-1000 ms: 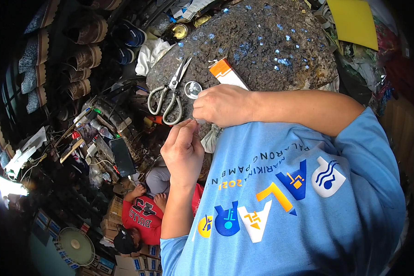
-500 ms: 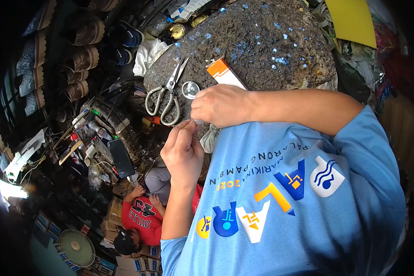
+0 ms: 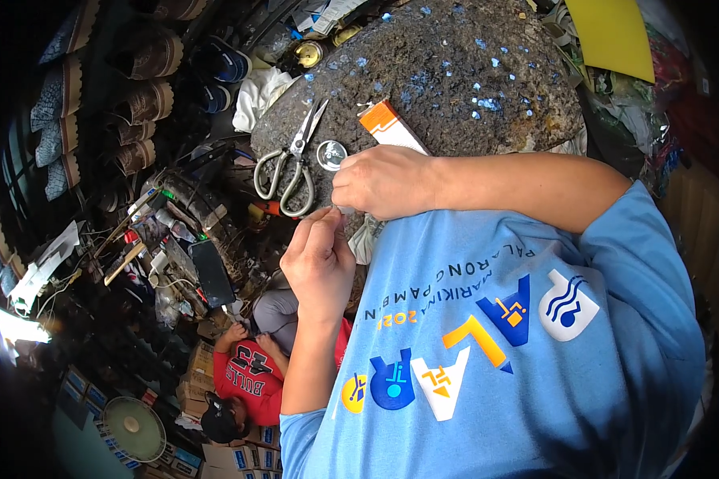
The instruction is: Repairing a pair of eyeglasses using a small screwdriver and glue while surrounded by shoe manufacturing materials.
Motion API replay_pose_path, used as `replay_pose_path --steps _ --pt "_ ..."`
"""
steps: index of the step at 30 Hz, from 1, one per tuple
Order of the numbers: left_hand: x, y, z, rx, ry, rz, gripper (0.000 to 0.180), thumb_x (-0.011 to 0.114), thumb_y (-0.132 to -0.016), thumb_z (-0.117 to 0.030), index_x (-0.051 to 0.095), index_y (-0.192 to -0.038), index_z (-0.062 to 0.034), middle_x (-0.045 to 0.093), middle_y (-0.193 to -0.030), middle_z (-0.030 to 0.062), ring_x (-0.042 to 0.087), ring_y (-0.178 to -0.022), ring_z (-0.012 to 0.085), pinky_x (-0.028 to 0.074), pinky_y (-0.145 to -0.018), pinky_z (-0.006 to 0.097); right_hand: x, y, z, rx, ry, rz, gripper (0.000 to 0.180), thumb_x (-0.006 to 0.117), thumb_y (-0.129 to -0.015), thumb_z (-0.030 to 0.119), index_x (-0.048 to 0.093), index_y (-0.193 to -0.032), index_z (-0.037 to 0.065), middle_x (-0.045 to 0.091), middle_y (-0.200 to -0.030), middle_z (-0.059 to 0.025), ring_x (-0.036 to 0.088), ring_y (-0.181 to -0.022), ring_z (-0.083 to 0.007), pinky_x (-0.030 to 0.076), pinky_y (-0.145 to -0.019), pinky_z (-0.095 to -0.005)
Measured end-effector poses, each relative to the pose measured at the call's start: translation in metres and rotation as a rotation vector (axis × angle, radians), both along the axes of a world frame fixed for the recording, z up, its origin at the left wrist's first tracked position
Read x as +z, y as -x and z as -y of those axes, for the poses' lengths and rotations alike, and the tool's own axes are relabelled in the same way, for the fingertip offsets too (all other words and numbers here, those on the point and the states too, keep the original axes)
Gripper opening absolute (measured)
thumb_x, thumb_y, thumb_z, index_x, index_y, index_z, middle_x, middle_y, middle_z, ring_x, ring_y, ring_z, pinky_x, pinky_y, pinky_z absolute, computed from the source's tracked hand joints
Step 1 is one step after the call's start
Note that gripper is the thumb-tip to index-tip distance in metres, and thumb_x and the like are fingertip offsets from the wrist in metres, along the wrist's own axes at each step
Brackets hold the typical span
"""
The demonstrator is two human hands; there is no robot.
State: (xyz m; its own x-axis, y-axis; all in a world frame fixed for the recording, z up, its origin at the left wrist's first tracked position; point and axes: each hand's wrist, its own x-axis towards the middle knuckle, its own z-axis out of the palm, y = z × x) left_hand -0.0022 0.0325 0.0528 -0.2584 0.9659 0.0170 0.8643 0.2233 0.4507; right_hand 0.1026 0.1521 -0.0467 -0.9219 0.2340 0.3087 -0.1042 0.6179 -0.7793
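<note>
hands [image 3: 351, 219] beside small round tin [image 3: 331, 154]

Pinched between both grips: small pale piece [image 3: 345, 210], mostly hidden, at near edge of speckled stone desk [image 3: 471, 88].

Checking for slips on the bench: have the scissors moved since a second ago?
No. The scissors lie as before on the speckled slab, handles toward its edge, beside the small round tin.
</note>
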Motion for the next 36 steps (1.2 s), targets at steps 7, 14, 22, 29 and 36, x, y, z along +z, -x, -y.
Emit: replay_pose_path --steps 7,14,22,29,36 --pt "0.001 0.0 -0.001 0.026 -0.017 0.039 0.01 0.071 -0.077 0.008 0.066 -0.084 0.0031 0.07 -0.085 0.0133 0.068 -0.07 0.0184 0.054 -0.063 0.027 0.0 -0.001 -0.002 0.002 -0.002 -0.009 0.006 0.06 -0.077 0.011 0.057 -0.073 0.007 0.059 -0.075 -0.0066 0.062 -0.078 -0.0263 0.052 -0.067 -0.0371" --pt "0.002 0.0 0.004 0.057 -0.024 0.059 0.01 0.073 -0.078 0.004 0.068 -0.086 0.0024 0.069 -0.086 0.0126 0.067 -0.072 0.0175 0.053 -0.064 0.026 0.004 -0.002 -0.001 -0.011 0.003 -0.031 0.006 0.06 -0.077 0.011 0.057 -0.074 0.007 0.058 -0.076 -0.007 0.061 -0.077 -0.0268 0.052 -0.065 -0.0383" --pt "0.009 -0.004 -0.002 0.051 0.018 -0.037 0.009 0.073 -0.08 -0.001 0.069 -0.088 0.0 0.065 -0.077 0.0121 0.062 -0.062 0.0217 0.049 -0.056 0.029 0.01 -0.002 -0.003 0.019 -0.009 0.029 0.011 0.056 -0.079 0.012 0.064 -0.077 0.005 0.065 -0.078 -0.0109 0.067 -0.081 -0.0284 0.055 -0.073 -0.0386" --pt "0.017 0.0 -0.005 0.059 0.067 -0.133 0.01 0.07 -0.086 -0.007 0.069 -0.092 0.0014 0.062 -0.066 0.0102 0.06 -0.053 0.017 0.046 -0.051 0.027 0.003 -0.002 -0.001 -0.005 -0.029 -0.026 0.005 0.058 -0.077 0.01 0.057 -0.074 0.006 0.059 -0.075 -0.0076 0.062 -0.077 -0.0269 0.053 -0.067 -0.0377" --pt "0.023 0.005 -0.002 0.303 0.129 0.177 0.018 0.066 -0.093 -0.015 0.069 -0.096 0.0024 0.066 -0.072 0.0017 0.059 -0.058 0.0047 0.046 -0.05 0.019 0.01 -0.003 -0.004 0.024 0.02 0.031 0.012 0.054 -0.079 0.01 0.064 -0.078 0.004 0.064 -0.079 -0.0115 0.066 -0.081 -0.0297 0.055 -0.073 -0.0406"
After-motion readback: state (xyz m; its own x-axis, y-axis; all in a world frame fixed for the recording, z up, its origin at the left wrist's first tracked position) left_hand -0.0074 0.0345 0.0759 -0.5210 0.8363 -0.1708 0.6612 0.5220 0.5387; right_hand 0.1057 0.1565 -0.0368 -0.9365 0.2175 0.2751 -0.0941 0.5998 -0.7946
